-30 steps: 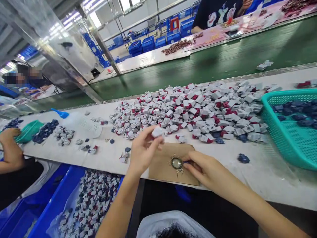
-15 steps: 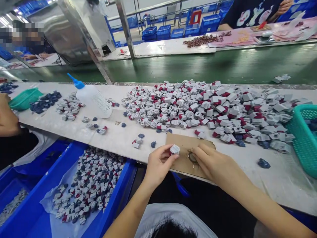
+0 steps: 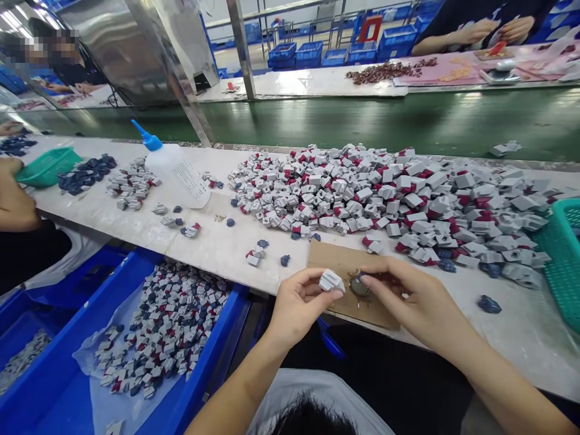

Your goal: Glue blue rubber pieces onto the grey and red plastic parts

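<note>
Left hand (image 3: 299, 308): narrow grip holding white-grey moulded piece (image 3: 331, 281), just left of round metal ornament (image 3: 360, 286) on kraft card (image 3: 335, 257). Right-hand fingertips (image 3: 372, 280) touching ornament, nearer; grip unclear.

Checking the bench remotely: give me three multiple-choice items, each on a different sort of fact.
1. Where is the round metal piece? A on the brown cardboard sheet; B in a basket; C in a crate.
2. What colour is the nozzle of the squeeze bottle? A red; B blue; C green.
3. What is the left hand doing? A lying empty; B pinching a white piece; C gripping the bottle.

1 A: it lies on the cardboard by the right hand.
2 B: blue tip shows.
3 B: it sits between the fingers.
</note>
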`<action>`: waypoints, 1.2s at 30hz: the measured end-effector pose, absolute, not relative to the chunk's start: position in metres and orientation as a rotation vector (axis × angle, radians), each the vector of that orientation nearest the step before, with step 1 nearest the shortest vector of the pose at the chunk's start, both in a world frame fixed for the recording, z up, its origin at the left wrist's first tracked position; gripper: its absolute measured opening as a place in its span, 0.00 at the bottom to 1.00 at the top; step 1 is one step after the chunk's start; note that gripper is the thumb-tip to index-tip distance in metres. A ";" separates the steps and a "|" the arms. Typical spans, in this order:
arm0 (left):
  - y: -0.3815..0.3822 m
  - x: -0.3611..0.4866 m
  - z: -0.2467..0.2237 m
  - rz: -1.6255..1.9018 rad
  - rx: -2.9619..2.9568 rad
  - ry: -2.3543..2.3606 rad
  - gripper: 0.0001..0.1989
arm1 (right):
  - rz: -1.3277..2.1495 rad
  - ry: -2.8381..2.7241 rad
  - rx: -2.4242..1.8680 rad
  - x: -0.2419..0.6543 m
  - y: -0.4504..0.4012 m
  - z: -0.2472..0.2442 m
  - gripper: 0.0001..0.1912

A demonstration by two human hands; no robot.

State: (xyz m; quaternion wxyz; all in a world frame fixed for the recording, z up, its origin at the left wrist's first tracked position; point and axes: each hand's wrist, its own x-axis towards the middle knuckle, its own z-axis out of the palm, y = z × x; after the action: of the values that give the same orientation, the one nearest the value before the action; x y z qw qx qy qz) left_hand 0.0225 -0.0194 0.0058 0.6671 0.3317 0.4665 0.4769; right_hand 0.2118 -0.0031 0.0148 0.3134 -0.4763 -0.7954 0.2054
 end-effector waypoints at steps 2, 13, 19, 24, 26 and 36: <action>-0.021 0.027 0.012 1.077 0.656 0.988 0.15 | 0.756 -1.834 -1.296 0.208 -0.006 0.022 0.10; -0.020 0.035 0.025 1.074 0.572 0.886 0.14 | 0.529 -1.869 -1.172 0.198 -0.021 0.041 0.02; -0.022 0.041 0.020 1.136 0.701 0.896 0.12 | 0.617 -1.945 -1.077 0.198 -0.014 0.048 0.05; -0.018 0.046 0.017 1.156 0.716 0.925 0.14 | 0.686 -1.778 -1.114 0.196 -0.015 0.039 0.09; -0.014 0.047 0.018 1.134 0.740 0.902 0.16 | 0.679 -1.745 -1.124 0.199 -0.015 0.035 0.07; -0.002 0.053 0.019 0.840 1.162 0.749 0.08 | 1.307 -1.095 -1.210 0.186 0.025 0.057 0.23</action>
State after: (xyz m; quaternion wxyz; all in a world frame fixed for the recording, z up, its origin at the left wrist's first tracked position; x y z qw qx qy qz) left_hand 0.0531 -0.0024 0.0191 0.6903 0.5196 0.3352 0.3758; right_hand 0.1864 0.0248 0.0572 0.5015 -0.5008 -0.4529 0.5408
